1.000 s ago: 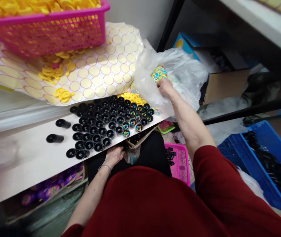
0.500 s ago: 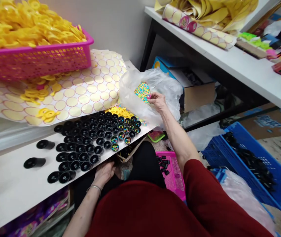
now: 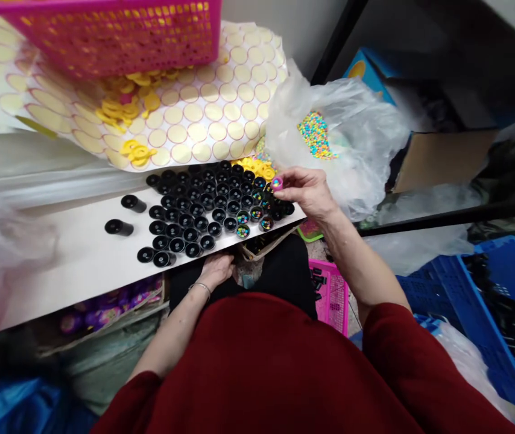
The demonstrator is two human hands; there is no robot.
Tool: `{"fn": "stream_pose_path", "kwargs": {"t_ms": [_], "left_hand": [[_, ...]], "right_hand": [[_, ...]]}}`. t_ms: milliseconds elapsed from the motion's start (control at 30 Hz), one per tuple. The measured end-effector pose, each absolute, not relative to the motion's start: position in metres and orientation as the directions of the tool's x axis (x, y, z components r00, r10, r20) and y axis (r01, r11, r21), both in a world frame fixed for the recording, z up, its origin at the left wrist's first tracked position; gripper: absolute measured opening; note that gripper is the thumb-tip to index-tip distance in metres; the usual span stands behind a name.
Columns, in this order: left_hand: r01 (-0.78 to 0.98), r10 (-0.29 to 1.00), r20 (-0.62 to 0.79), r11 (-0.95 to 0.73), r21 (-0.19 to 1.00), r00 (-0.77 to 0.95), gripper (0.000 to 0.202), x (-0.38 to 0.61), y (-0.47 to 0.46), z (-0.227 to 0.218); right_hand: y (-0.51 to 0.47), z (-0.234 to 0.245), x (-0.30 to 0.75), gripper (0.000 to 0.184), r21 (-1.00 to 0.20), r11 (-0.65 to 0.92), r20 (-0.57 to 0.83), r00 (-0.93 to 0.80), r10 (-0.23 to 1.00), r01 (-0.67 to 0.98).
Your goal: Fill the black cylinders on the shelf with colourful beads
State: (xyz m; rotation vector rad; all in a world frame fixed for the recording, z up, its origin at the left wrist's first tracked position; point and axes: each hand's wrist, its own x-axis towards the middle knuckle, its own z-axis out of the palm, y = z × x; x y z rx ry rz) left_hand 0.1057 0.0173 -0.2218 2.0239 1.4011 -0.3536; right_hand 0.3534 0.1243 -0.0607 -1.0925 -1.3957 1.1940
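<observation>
My right hand (image 3: 309,190) pinches a small pink cup (image 3: 277,183) holding several coloured beads. It hovers over the right end of a tightly packed group of black cylindrical containers (image 3: 196,208), upright with their open tops facing up. Those near the right end have coloured beads inside. Beyond my hand, a clear plastic bag (image 3: 366,132) lies open with a pile of small multicoloured beads (image 3: 316,134) in it. My left hand (image 3: 216,269) rests on my lap below the board's edge, apparently holding nothing, its fingers loosely extended and partly hidden.
The white board (image 3: 67,259) bears the containers. Yellow ring-like pieces (image 3: 257,169) lie behind them, others on a sticker sheet (image 3: 194,111). A pink basket (image 3: 117,36) stands at the back. Below right are another pink basket (image 3: 336,295) and a blue crate (image 3: 488,301).
My right hand has moved from the beads in the bag back to the containers, with the pink cup now showing beads. The view has shifted left and down. My left hand stays on my lap.
</observation>
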Motion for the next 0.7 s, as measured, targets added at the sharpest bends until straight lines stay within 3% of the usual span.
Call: {"fn": "stream_pose_path", "kwargs": {"t_ms": [67, 167, 367, 567, 700], "left_hand": [[0.907, 0.732, -0.554, -0.221, 0.359, 0.398, 0.028, 0.106, 0.018, -0.219], [0.902, 0.726, -0.554, -0.223, 0.369, 0.406, 0.028, 0.105, 0.018, -0.217], [0.89, 0.711, -0.556, -0.231, 0.394, 0.431, 0.025, 0.103, 0.019, -0.219], [0.885, 0.709, -0.554, -0.227, 0.406, 0.437, 0.025, 0.103, 0.019, -0.218], [0.884, 0.709, -0.554, -0.221, 0.412, 0.436, 0.026, 0.103, 0.019, -0.216]], "right_hand": [[0.111, -0.062, 0.334, 0.018, -0.983, 0.141, 0.11, -0.248, 0.963, 0.114], [0.101, -0.067, 0.315, 0.004, -0.898, 0.31, 0.171, -0.402, 0.9, 0.313], [0.098, -0.07, 0.299, 0.019, -0.486, 0.608, 0.194, -0.601, 0.775, 0.628], [0.093, -0.062, 0.284, 0.021, -0.072, 0.704, 0.089, -0.698, 0.71, 0.707], [0.092, -0.059, 0.278, 0.02, -0.007, 0.733, 0.092, -0.73, 0.677, 0.68]]}}
